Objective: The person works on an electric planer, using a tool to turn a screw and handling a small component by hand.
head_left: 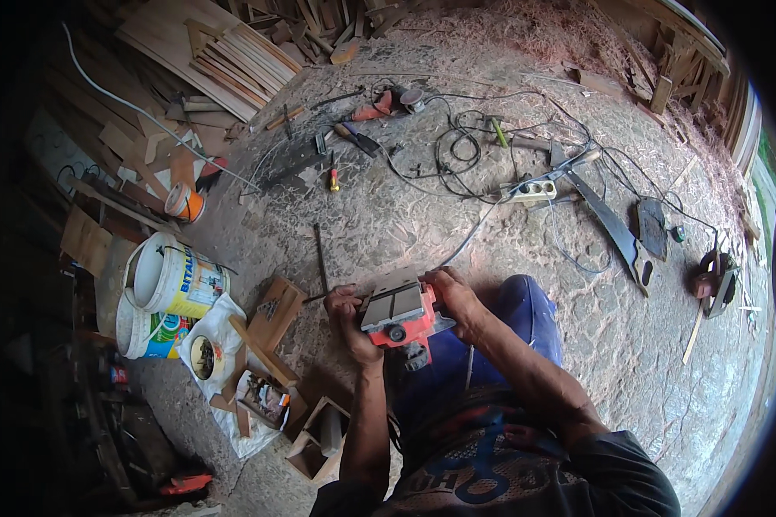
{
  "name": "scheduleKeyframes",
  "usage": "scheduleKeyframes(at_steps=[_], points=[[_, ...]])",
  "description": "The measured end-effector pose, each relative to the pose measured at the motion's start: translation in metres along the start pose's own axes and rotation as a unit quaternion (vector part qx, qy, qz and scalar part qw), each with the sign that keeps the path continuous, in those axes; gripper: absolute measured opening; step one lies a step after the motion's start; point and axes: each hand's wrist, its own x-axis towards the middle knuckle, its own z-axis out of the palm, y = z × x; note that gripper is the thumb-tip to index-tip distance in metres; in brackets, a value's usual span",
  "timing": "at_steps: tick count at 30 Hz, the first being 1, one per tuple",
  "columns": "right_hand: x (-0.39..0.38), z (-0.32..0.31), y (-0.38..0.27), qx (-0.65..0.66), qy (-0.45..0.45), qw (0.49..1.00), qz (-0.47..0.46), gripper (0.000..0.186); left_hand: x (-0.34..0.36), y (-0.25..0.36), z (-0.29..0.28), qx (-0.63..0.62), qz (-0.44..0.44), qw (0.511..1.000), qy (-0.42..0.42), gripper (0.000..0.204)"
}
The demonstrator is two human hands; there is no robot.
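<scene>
A red electric hand planer [412, 317] is turned over in front of my lap, its grey metal sole [394, 307] facing up with a dark slot across it. My left hand [350, 320] is closed round the planer's left side. On the other side my right hand [453, 297] grips it near the far right corner, with the fingertips partly hidden. The black knob [416, 355] of the tool points toward my body, above my blue trousers [526, 314].
Ahead on the rough floor lie a power strip [530, 191], tangled cables, a handsaw [610, 220], a screwdriver [334, 177] and an angle grinder [405, 99]. Paint buckets [181, 280] and a wooden box [321, 438] stand left. Another red power tool [712, 283] sits right.
</scene>
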Motion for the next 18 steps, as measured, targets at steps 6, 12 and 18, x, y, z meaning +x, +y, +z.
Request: scheduleKeyframes(at_steps=[6,12,18], points=[[0.014,0.016,0.014,-0.020,-0.023,0.999,-0.010,0.022,-0.006,-0.007,-0.025,0.068,0.067,0.995,-0.005,0.022],[0.026,0.015,0.028,-0.039,-0.027,0.999,-0.014,0.028,-0.009,0.001,-0.024,0.002,-0.070,0.997,0.034,0.021],[0.031,-0.018,0.002,-0.022,0.023,0.998,-0.060,0.031,0.013,0.022,0.029,-0.326,-0.377,0.858,0.124,0.023]])
